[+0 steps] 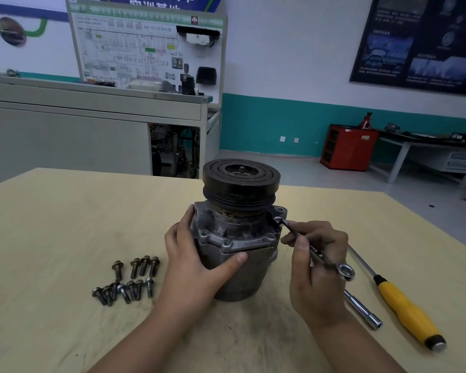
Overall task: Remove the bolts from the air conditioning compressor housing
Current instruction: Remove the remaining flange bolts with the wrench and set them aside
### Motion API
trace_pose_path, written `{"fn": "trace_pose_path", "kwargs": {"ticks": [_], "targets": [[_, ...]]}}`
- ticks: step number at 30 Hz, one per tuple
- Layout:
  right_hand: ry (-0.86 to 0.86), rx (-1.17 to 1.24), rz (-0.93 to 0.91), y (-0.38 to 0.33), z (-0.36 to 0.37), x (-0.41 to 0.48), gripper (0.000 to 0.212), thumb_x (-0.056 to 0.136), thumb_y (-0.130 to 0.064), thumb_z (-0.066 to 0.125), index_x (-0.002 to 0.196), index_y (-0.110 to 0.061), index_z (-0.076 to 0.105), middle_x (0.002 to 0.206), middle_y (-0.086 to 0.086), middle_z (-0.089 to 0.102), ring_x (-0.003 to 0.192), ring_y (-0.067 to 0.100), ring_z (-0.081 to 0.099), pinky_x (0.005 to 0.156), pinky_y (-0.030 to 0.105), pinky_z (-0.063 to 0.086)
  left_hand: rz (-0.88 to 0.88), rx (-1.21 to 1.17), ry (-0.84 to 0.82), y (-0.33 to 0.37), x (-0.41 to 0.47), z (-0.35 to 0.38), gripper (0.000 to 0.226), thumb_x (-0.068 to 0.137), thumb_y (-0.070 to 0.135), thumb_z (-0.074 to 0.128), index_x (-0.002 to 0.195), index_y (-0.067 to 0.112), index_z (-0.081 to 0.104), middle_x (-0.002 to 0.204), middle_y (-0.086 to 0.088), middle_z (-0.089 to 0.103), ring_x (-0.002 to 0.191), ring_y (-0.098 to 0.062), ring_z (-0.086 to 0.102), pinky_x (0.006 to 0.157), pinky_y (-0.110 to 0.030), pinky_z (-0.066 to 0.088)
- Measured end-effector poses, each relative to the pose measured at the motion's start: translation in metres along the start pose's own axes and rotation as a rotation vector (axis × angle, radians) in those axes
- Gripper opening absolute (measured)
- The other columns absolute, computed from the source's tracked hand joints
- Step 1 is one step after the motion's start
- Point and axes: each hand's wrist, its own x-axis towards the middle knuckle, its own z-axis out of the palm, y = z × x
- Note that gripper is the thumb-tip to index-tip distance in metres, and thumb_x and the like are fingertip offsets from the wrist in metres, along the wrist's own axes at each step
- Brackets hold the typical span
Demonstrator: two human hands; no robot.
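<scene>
We were loosening a flange bolt (278,219): our right hand (316,254) pinched the wrench (311,247), our left hand (197,254) clasped the compressor (234,238). Next, swing it beyond our fingertips.

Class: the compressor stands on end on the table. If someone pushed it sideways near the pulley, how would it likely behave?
The compressor looks like solid metal, so probably heavy and slow to slide. Standing tall with the wide pulley on top, it might tip rather than skid; the left hand bracing it suggests so.
</scene>
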Motion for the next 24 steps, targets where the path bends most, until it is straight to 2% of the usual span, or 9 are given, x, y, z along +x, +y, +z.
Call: {"fn": "trace_pose_path", "kwargs": {"ticks": [4,7,9,11,13,14,17,20,24], "targets": [[0.0,0.0,-0.01,0.002,0.002,-0.004,0.006,0.097,-0.023,0.041,0.098,-0.018,0.042,0.098,0.001,0.055,0.079,0.012,0.06,0.074,0.015,0.046,-0.003,-0.004,-0.004,0.001,-0.001,0.0,0.118,0.043,0.074,0.06,0.145,0.041,0.013,0.132,0.02,0.021,0.105,0.019,0.03,0.098,-0.019,0.027],[-0.03,-0.039,-0.055,0.001,0.004,-0.004,0.02,0.1,-0.034,0.036,0.098,-0.015,0.04,0.096,0.001,0.053,0.083,0.019,0.059,0.074,0.023,0.047,0.003,-0.009,0.001,0.002,-0.001,0.0,0.117,0.043,0.073,0.061,0.145,0.042,0.013,0.13,0.02,0.02,0.1,0.038,0.023,0.097,-0.016,0.025],[-0.056,-0.062,-0.103,-0.001,0.008,-0.004,0.021,0.101,-0.034,0.034,0.097,-0.013,0.038,0.094,0.005,0.049,0.087,0.015,0.056,0.074,0.023,0.047,0.002,-0.005,0.001,0.002,-0.001,0.001,0.115,0.043,0.073,0.061,0.143,0.044,0.012,0.13,0.02,0.02,0.099,0.037,0.023,0.098,-0.017,0.026],[-0.067,-0.089,-0.13,-0.003,0.011,-0.005,0.02,0.101,-0.031,0.033,0.098,-0.012,0.038,0.092,0.005,0.046,0.086,0.006,0.051,0.075,0.015,0.043,0.002,-0.001,0.003,0.003,0.0,0.001,0.115,0.043,0.073,0.061,0.143,0.044,0.012,0.13,0.019,0.021,0.099,0.037,0.023,0.099,-0.016,0.025],[-0.061,-0.091,-0.112,-0.003,0.012,-0.005,0.011,0.099,-0.025,0.038,0.099,-0.014,0.038,0.091,0.003,0.046,0.083,0.007,0.051,0.074,0.014,0.043,-0.004,-0.002,0.005,0.002,0.0,0.0,0.117,0.042,0.072,0.061,0.145,0.041,0.012,0.131,0.019,0.021,0.103,0.031,0.026,0.099,-0.016,0.025],[-0.042,-0.064,-0.064,-0.004,0.012,-0.004,0.005,0.096,-0.021,0.04,0.1,-0.017,0.039,0.091,0.003,0.048,0.08,0.011,0.054,0.071,0.018,0.045,-0.01,-0.004,0.003,0.002,0.0,0.0,0.118,0.043,0.072,0.061,0.145,0.04,0.012,0.131,0.019,0.021,0.107,0.023,0.029,0.099,-0.016,0.025],[0.084,0.079,0.11,-0.008,0.01,0.002,0.023,0.09,-0.015,0.039,0.098,-0.036,0.036,0.09,0.015,0.056,0.069,0.012,0.059,0.065,0.019,0.047,-0.017,-0.007,-0.002,0.001,-0.001,0.0,0.118,0.043,0.073,0.061,0.146,0.041,0.012,0.129,0.022,0.021,0.112,0.013,0.03,0.098,-0.016,0.025],[0.204,0.222,0.274,-0.01,0.008,0.011,0.02,0.088,-0.007,0.036,0.092,-0.026,0.035,0.081,0.012,0.062,0.059,0.016,0.061,0.061,0.02,0.049,-0.017,-0.001,-0.006,0.001,-0.001,0.0,0.118,0.042,0.074,0.06,0.145,0.042,0.011,0.129,0.022,0.021,0.114,0.009,0.031,0.098,-0.018,0.026],[0.273,0.354,0.473,-0.005,0.003,0.024,0.015,0.086,-0.012,0.032,0.092,-0.025,0.033,0.071,0.002,0.066,0.052,0.02,0.057,0.055,0.024,0.049,-0.015,-0.005,-0.013,0.001,-0.001,0.0,0.117,0.043,0.074,0.06,0.145,0.043,0.011,0.131,0.022,0.021,0.113,0.012,0.03,0.099,-0.02,0.028]]}}
